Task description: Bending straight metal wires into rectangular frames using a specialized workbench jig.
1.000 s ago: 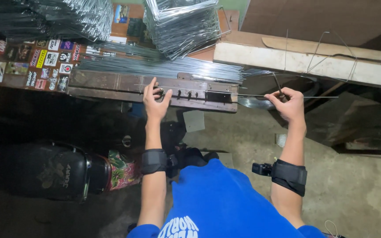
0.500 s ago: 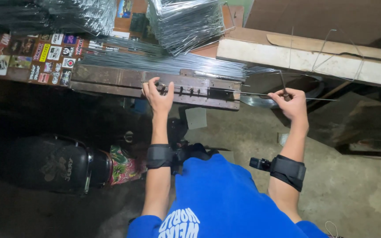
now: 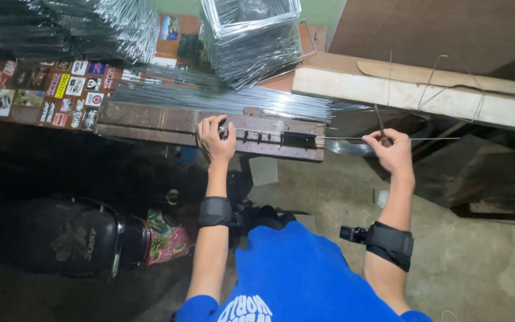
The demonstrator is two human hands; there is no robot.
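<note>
Nearest of all is the person's blue shirt (image 3: pixel 305 274), and each forearm wears a black band. On the floor (image 3: pixel 484 262), which is grey and rough, a black bag (image 3: pixel 61 238) sits at the left with a bright flowery cloth (image 3: pixel 165 238) beside it.

The left hand (image 3: pixel 216 138) is curled tight around a small knob on the wooden jig (image 3: pixel 210 126), a long brown board at the front edge of the surface. It looks like the hand presses there to hold things steady. The right hand (image 3: pixel 396 152) is past the right end of the jig, out over the floor. Its fingers are pinched shut on a thin wire (image 3: pixel 353 138). The wire runs flat from the pegs on the jig out to this hand and a bit past it, so it is held level and pulled straight.

Just behind the jig lies a loose heap of straight wires (image 3: pixel 222 100). Stickers (image 3: pixel 67 89) cover the left part of the surface. At the back edge stand stacks of bent wire frames (image 3: pixel 250 36), with more at the far left corner. A pale wooden plank (image 3: pixel 412 92) runs off to the right, and one bent wire leans on it. The room is dim, with a green wall far back
</note>
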